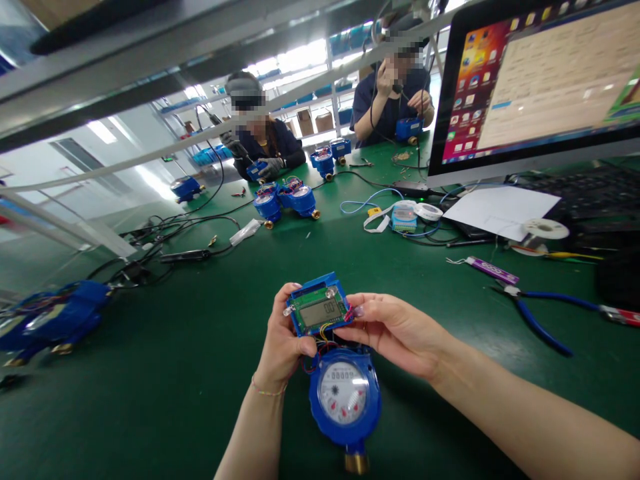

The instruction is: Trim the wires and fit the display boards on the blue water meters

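Between my two hands is a blue display module (320, 308), tilted up, with a green circuit board and a small grey screen. My left hand (281, 340) grips its left side, the thumb at the lower corner. On its right edge, the fingers of my right hand (397, 330) close near some red wires. Thin coloured wires run down from the module toward a blue water meter (345, 393) just below. This meter has a round white dial with red pointers and a brass fitting at its near end.
Diagonal pliers (537, 313), a purple packet (493, 269) and a white spool (545, 230) lie at right, below a monitor (535, 93). More water meters (285, 199) stand further back and at far left. Black cables (150, 247) cross the left side. Two co-workers (393, 93) work opposite.
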A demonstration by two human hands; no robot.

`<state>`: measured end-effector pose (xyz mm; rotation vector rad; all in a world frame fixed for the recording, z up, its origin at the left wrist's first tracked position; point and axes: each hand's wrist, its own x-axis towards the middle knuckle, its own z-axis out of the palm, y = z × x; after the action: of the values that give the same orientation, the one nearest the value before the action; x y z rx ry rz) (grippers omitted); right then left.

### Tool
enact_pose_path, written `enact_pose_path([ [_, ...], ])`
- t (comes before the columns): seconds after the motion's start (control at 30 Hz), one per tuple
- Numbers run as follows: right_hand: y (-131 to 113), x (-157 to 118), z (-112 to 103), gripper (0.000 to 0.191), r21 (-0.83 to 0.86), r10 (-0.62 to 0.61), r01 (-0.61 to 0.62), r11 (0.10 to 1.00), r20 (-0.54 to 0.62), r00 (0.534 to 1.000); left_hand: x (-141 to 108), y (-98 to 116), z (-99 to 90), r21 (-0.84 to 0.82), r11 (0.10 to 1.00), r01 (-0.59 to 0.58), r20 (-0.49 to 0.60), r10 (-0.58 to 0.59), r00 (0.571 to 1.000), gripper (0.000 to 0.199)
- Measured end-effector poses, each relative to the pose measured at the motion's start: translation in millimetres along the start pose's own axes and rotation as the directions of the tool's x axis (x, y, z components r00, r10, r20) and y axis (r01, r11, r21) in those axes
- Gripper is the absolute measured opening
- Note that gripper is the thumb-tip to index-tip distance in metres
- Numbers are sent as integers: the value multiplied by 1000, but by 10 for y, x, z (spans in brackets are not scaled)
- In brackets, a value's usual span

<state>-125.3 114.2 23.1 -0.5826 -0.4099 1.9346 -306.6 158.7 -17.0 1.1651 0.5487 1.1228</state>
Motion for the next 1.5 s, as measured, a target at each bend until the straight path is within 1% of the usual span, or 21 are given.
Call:
enact_pose_path([
  [0.1,0,17,-19,13,-9,-4,4,1000,-7,1000,-1,6,4,27,999,17,-9,-17,1000,84],
  [0.3,9,52,-60,11,-43,-20,21,999,20,1000,-1,34,20,9,1000,24,3,-24,1000,83],
  [0.5,11,88,-103,13,-98,-12,10,995,-16,1000,2,28,24,15,999,43,-11,-43,999,84],
  [0.63,36,130,-114,16,-113,-45,37,993,-66,997,4,9,13,71,996,55,8,-56,998,85],
  [0.7,47,137,-101,20,-123,-75,65,990,-76,994,9,15,12,79,995,65,15,-67,998,84],
  [0.73,50,133,-92,22,-144,-109,97,985,-81,991,12,23,10,69,995,70,19,-72,997,83],
  [0.83,63,96,-77,31,-265,-267,239,934,-77,961,21,44,-11,15,996,90,36,-90,995,79],
  [0.93,92,52,-102,27,-404,-381,349,845,3,925,24,49,-50,-22,995,102,31,-101,994,80],
  [0.97,104,44,-119,25,-461,-413,383,801,38,910,24,48,-60,-28,994,104,23,-103,994,81],
  [1.0,116,39,-138,22,-532,-451,419,736,77,889,24,47,-66,-32,994,107,17,-107,994,83],
  [1.07,135,40,-177,15,-674,-534,480,561,148,833,23,48,-63,-45,993,110,10,-110,994,84],
  [1.17,147,51,-221,7,-807,-648,524,273,248,720,24,56,-35,-71,993,96,18,-94,995,81],
  [1.27,146,61,-240,7,-819,-694,573,38,391,604,26,61,-12,-90,992,93,39,-90,995,79],
  [1.33,146,69,-242,9,-800,-688,596,-67,470,553,24,59,-4,-97,991,95,42,-91,995,78],
  [1.37,146,75,-242,9,-796,-683,597,-102,492,539,21,58,0,-99,991,92,39,-89,995,78],
  [1.4,146,81,-242,9,-798,-679,590,-125,502,536,18,57,4,-99,991,91,38,-87,995,77],
  [1.43,145,87,-242,8,-807,-675,576,-132,498,544,13,56,11,-97,991,89,36,-86,996,78],
  [1.47,142,94,-242,7,-823,-671,556,-118,478,567,8,57,19,-95,992,84,34,-82,996,77],
  [1.5,137,101,-241,7,-845,-659,529,-80,443,607,2,58,28,-93,993,79,31,-76,997,77],
])
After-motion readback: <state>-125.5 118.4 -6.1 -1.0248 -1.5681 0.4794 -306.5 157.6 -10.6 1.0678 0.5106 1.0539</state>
